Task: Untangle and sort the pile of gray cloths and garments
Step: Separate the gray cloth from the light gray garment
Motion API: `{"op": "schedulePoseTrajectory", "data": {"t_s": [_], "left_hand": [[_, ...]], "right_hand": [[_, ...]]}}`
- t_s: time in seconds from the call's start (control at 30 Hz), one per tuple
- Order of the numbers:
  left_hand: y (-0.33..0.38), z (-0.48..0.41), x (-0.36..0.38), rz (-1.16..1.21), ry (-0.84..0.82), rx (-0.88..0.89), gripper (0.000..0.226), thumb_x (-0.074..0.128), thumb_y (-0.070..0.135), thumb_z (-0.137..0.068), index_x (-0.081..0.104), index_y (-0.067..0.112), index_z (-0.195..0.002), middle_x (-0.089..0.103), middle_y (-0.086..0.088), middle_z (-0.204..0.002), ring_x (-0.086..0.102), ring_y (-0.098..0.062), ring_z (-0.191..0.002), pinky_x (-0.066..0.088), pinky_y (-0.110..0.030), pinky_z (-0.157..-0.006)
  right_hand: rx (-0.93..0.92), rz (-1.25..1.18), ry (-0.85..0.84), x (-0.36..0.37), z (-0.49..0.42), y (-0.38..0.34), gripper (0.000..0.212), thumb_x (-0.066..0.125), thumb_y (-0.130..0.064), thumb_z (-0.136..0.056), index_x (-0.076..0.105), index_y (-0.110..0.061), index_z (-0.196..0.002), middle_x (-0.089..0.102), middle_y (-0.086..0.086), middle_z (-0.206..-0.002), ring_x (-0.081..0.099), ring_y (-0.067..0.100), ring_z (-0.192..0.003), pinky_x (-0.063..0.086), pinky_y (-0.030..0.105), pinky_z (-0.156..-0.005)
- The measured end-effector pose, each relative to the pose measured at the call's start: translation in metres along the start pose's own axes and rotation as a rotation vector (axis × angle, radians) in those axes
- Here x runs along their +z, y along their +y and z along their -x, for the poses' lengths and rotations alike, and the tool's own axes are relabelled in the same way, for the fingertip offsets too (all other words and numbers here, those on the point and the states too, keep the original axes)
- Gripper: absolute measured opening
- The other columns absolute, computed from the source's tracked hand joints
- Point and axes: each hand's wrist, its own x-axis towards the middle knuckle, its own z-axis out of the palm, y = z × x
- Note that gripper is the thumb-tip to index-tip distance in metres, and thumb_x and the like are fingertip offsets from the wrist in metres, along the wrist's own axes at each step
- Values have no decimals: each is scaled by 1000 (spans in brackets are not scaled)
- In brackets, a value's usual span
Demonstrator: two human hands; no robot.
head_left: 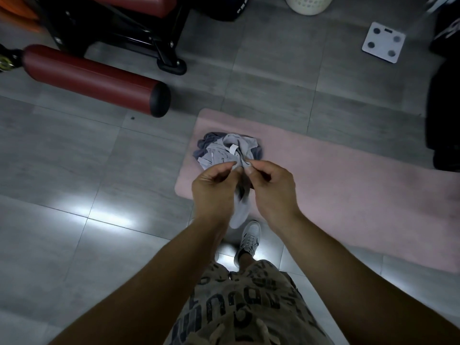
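A tangled pile of gray cloths (225,149), light and dark gray with a white label on top, lies on the near left end of a pink mat (348,175). Both my hands are raised over the near edge of the pile. My left hand (211,188) pinches the top edge of a light gray cloth (240,210) between thumb and fingers. My right hand (270,185) pinches the same cloth just to the right. The cloth hangs down between my hands toward my shoe, its lower part blurred.
Gray tiled floor (74,170) all around. A dark red padded roller (94,80) and a black bench frame (149,41) stand at the upper left. A white laundry basket (308,5) and a white bathroom scale (383,42) sit at the top right. Dark objects (445,115) line the right edge.
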Motion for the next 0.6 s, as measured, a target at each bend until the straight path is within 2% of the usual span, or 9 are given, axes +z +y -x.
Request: {"op": "schedulePoseTrajectory", "data": {"t_s": [0.17,0.3,0.37,0.47,0.53,0.6], "left_hand": [[2,5,-1,14,3,37,14,70,-1,-88,76,10,-93,78,-7,-92,74,-23,-94,58,-40,-94],[1,8,-4,-24,-55,77,17,68,-1,-91,75,6,-103,78,-6,-97,74,-21,-97,58,-38,-93],[0,9,-7,-41,-123,99,23,67,-3,-91,73,4,-112,77,-7,-103,72,-23,-103,57,-35,-94],[2,5,-13,-125,-178,154,28,71,-3,-86,72,4,-113,76,-10,-105,71,-28,-103,57,-40,-94],[3,-2,-15,-185,-159,183,22,73,-1,-85,73,4,-106,76,-11,-99,72,-30,-96,59,-44,-89],[6,-9,-18,-203,-140,192,15,71,-2,-87,74,4,-100,76,-14,-95,71,-31,-90,59,-46,-85]], "right_hand": [[-80,24,7,-1,1,-1,17,68,-5,-92,71,-22,-92,70,-17,-88,65,-9,-82,48,6,-73],[-86,30,-51,-4,4,4,18,66,-2,-93,74,-17,-99,72,-10,-97,66,-6,-88,49,8,-75],[-27,-42,-96,-7,2,6,22,64,-2,-93,75,-17,-103,74,-3,-104,68,0,-97,54,16,-85],[89,-307,-192,-13,-1,7,29,53,1,-89,75,-7,-107,74,10,-112,69,24,-111,52,44,-102],[144,-414,-278,-15,-1,4,34,42,10,-92,72,2,-107,74,14,-109,69,28,-108,52,51,-101],[149,-408,-315,-16,-4,-1,36,38,15,-92,69,5,-107,72,17,-102,71,28,-98,57,49,-93]]}}
